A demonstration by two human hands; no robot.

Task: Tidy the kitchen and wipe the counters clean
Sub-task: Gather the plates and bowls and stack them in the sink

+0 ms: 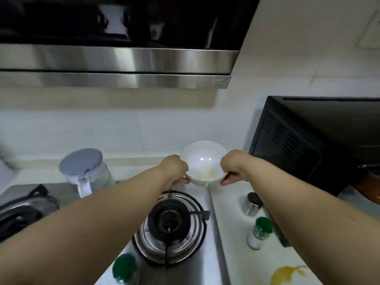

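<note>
A white bowl (204, 161) with a yellowish smear inside is held at the back of the stove, tilted toward me. My left hand (174, 169) grips its left rim and my right hand (232, 167) grips its right rim, thumbs under the near edge. Whether the bowl touches the counter below is hidden. A yellow spill (287, 274) lies on the white counter (232, 243) at the front right.
A gas burner (168, 221) sits below my arms on the steel hob. A glass jug with a grey lid (84, 171) stands at left. Green-capped jars (260, 233) (124, 268), a black-capped jar (251, 204), and a black oven (308, 145) are around; a range hood (123, 66) hangs overhead.
</note>
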